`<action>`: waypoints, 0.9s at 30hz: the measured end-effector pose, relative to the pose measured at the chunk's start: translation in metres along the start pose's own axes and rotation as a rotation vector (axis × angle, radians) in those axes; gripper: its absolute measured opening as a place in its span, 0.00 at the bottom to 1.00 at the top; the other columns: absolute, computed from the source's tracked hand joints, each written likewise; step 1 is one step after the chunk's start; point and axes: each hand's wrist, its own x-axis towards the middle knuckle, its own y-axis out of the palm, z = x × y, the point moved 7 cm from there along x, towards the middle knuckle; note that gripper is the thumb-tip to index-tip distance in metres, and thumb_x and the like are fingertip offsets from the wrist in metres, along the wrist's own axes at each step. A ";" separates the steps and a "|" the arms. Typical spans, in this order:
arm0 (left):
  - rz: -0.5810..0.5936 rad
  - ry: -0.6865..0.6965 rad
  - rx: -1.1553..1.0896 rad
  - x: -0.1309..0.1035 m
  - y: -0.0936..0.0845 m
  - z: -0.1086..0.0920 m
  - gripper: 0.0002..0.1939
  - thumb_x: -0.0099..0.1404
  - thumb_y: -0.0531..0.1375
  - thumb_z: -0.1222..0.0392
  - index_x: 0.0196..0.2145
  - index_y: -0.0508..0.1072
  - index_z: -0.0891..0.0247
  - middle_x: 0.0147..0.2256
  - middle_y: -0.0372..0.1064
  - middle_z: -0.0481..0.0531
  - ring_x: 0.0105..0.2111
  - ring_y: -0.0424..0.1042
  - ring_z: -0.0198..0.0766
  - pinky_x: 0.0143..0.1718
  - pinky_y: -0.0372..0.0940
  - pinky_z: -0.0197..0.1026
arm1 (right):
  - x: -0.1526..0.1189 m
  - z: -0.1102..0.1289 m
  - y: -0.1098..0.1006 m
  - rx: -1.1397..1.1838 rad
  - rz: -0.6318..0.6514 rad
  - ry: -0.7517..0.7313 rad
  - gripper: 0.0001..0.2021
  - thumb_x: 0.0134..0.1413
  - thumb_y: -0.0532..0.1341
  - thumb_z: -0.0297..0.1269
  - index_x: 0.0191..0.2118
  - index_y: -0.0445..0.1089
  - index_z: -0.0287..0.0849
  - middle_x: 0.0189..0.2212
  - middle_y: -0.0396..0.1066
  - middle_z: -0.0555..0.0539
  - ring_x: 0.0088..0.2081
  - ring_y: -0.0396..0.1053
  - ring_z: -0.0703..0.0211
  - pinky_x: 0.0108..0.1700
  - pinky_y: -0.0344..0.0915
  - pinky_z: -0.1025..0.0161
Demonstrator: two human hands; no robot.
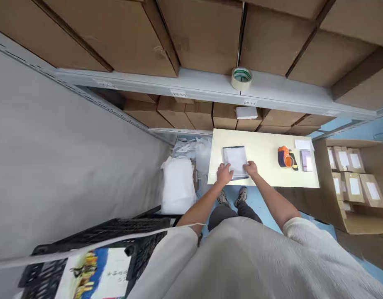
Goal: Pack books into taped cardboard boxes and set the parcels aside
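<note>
A flat, pale rectangular packet with dark top and bottom edges (235,160) lies on the left part of the cream table (262,145). My left hand (225,173) rests on its lower left corner, with fingers bent against the edge. At the packet's right edge, my right hand (250,168) pinches the side between thumb and fingers. An orange and dark tape dispenser (284,157) stands further right on the table, beside a purple and white box (306,160) and a white paper (302,144).
Shelves of cardboard boxes (206,37) rise behind the table, with a tape roll (241,79) on the shelf edge. An open carton (359,226) holding small boxes stands right. White foam sheets (178,185) and a black crate (141,228) are left.
</note>
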 end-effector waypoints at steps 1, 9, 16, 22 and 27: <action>-0.003 -0.002 -0.003 0.001 0.000 0.001 0.28 0.74 0.61 0.51 0.69 0.68 0.55 0.70 0.56 0.65 0.67 0.64 0.60 0.66 0.62 0.55 | 0.000 -0.002 0.001 0.001 0.041 0.014 0.10 0.44 0.68 0.40 0.33 0.69 0.46 0.30 0.74 0.50 0.37 0.73 0.55 0.38 0.67 0.63; 0.015 0.081 -0.111 0.010 0.003 -0.015 0.32 0.64 0.68 0.63 0.65 0.69 0.56 0.71 0.56 0.63 0.68 0.63 0.58 0.68 0.60 0.55 | -0.010 0.012 -0.014 0.168 0.130 -0.055 0.12 0.44 0.65 0.41 0.28 0.58 0.49 0.24 0.62 0.56 0.27 0.62 0.61 0.28 0.58 0.65; 0.093 -0.015 -0.556 0.024 0.003 -0.013 0.24 0.63 0.67 0.62 0.57 0.75 0.58 0.51 0.76 0.57 0.56 0.75 0.52 0.60 0.69 0.52 | -0.031 0.047 -0.009 0.163 0.119 -0.164 0.15 0.44 0.65 0.42 0.29 0.56 0.50 0.23 0.58 0.58 0.27 0.59 0.62 0.26 0.57 0.66; 0.213 -0.059 -0.950 0.017 -0.011 0.006 0.21 0.75 0.61 0.41 0.55 0.67 0.57 0.47 0.79 0.55 0.45 0.81 0.43 0.50 0.73 0.47 | -0.057 0.075 0.016 0.314 0.280 -0.137 0.22 0.45 0.74 0.49 0.32 0.59 0.50 0.23 0.61 0.58 0.26 0.63 0.63 0.27 0.65 0.65; 0.308 0.049 -1.108 0.004 -0.034 0.009 0.30 0.69 0.66 0.32 0.53 0.65 0.56 0.50 0.76 0.57 0.47 0.81 0.45 0.53 0.73 0.51 | -0.077 0.091 0.037 0.480 0.453 -0.092 0.23 0.53 0.72 0.60 0.35 0.65 0.48 0.33 0.71 0.52 0.32 0.70 0.61 0.34 0.72 0.63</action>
